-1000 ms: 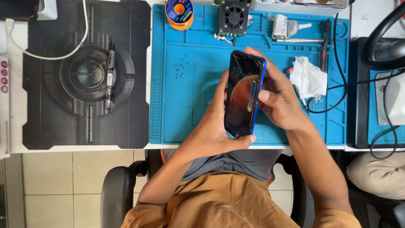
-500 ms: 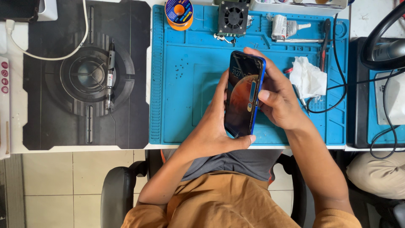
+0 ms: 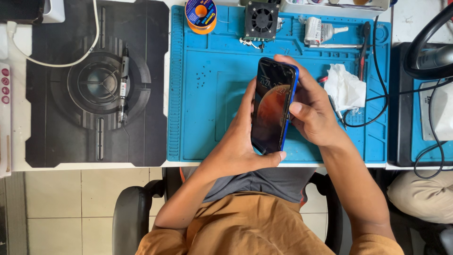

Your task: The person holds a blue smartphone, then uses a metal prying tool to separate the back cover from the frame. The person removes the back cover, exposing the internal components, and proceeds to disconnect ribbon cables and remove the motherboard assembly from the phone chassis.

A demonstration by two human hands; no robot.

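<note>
A smartphone (image 3: 271, 106) in a blue case is held upright above the blue work mat (image 3: 203, 113), its lit screen showing an orange planet picture. My left hand (image 3: 238, 148) cups its lower left side, thumb under the bottom edge. My right hand (image 3: 314, 115) wraps the right edge, with the thumb pressing the side of the phone.
On the mat lie a crumpled white tissue (image 3: 344, 87), a small black fan (image 3: 261, 20), a solder spool (image 3: 200, 14), a glue tube (image 3: 321, 30) and tweezers. A dark mat (image 3: 96, 85) with a pen-shaped tool (image 3: 123, 85) sits left. Cables and a black device (image 3: 424, 94) crowd the right.
</note>
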